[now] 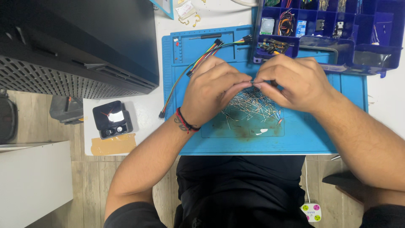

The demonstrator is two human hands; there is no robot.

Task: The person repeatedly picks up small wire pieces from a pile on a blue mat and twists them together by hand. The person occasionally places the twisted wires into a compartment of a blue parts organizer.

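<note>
My left hand (213, 90) and my right hand (295, 82) meet fingertip to fingertip above a blue work mat (312, 139). Between the pinched fingers of both hands is a small thin-legged component (253, 83); it is too small to tell more. Right under the hands lies a loose pile of thin metal-legged components (253, 105) on the mat. A red and black cord bracelet sits on my left wrist. A bundle of coloured jumper wires (198, 63) runs from behind my left hand toward the mat's top edge.
A blue compartment organiser box (329, 29) with small parts stands at the back right, overlapping the mat. A large black device (76, 42) fills the left. A small black open box (112, 119) and a strip of tan tape (113, 145) lie on the white table's left edge.
</note>
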